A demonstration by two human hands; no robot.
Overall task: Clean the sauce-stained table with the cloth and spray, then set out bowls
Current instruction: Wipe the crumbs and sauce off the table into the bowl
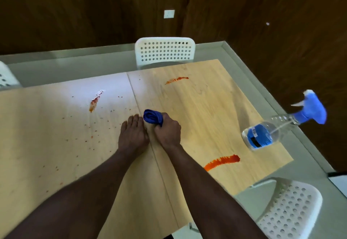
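Head cam: blue cloth (pixel 152 117) gripped mid table (pixel 56 126).
R hand (pixel 167 130) curls tight round bunched cloth; L hand (pixel 133 135) lies flat just beside it, fingers straight, holding nothing. Spray bottle (pixel 262 135) sits near table's right edge, sauce smear (pixel 222 161) close by.

Light wooden table (pixel 56 126) (two joined panels) — three sauce smears (pixel 222 161), scattered specks (pixel 90 135), a spray bottle (pixel 266 131) near its right edge.
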